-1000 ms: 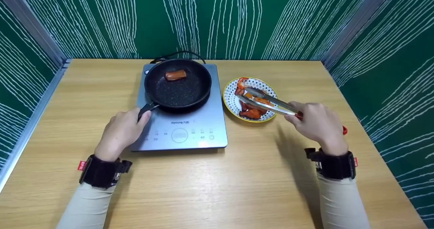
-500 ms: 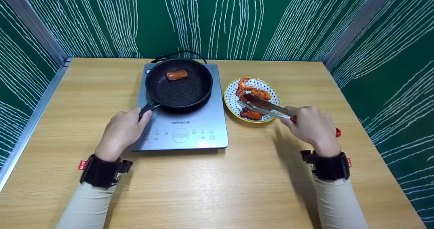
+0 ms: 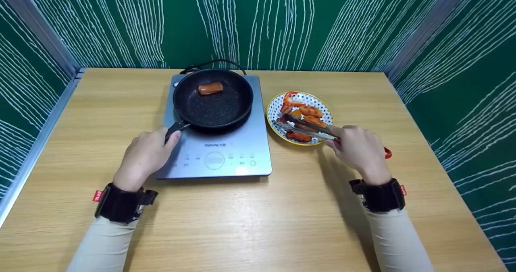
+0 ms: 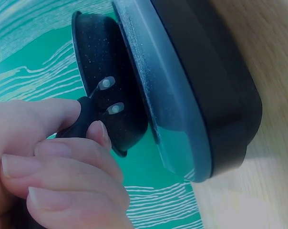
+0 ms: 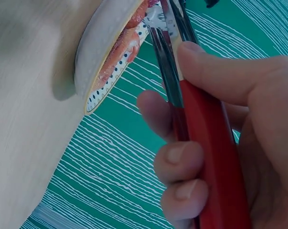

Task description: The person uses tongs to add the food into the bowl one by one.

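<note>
Left hand (image 3: 145,155) grips the frying-pan handle (image 3: 175,128), right hand (image 3: 358,149) grasps tongs (image 3: 310,125) over the food (image 3: 311,111) in the spotted dish (image 3: 275,111), right of the induction cooker (image 3: 244,147); a loose pinch could drop glossy pieces!

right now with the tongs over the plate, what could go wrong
The tongs reach over several food pieces on the plate, so one might get nudged off it. If the left grip jerks the handle, the brown piece lying unheld in the pan could slide.
</note>
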The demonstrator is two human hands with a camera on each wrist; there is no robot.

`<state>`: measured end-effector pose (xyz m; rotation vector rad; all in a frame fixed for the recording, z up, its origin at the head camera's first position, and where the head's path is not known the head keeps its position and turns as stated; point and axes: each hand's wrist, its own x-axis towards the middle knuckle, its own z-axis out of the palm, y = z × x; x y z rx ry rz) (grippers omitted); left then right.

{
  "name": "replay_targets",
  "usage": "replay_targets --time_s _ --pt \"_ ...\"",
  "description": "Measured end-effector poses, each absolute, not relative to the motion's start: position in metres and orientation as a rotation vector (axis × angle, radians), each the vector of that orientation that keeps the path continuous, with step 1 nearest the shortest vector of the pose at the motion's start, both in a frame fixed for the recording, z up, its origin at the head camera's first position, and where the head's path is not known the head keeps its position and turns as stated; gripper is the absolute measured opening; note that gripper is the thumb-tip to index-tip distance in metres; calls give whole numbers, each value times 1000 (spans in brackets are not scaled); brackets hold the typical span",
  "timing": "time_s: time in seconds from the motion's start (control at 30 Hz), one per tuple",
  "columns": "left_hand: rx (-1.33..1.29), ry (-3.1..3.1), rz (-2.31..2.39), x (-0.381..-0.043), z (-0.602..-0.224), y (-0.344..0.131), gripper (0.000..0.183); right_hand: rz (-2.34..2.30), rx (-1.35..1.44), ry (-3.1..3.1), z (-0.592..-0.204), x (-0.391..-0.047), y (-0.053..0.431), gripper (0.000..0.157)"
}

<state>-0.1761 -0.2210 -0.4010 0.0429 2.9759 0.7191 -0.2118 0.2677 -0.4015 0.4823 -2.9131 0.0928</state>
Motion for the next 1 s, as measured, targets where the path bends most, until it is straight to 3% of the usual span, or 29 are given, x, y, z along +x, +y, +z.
replay_targets --time_s 0.37,1.0 --pt "43 2958 728 -178 -402 -221 43 80 473 -2952 -387 -205 277 28" --pt "49 2993 728 -177 -404 -221 42 82 477 -2878 -395 -211 278 20"
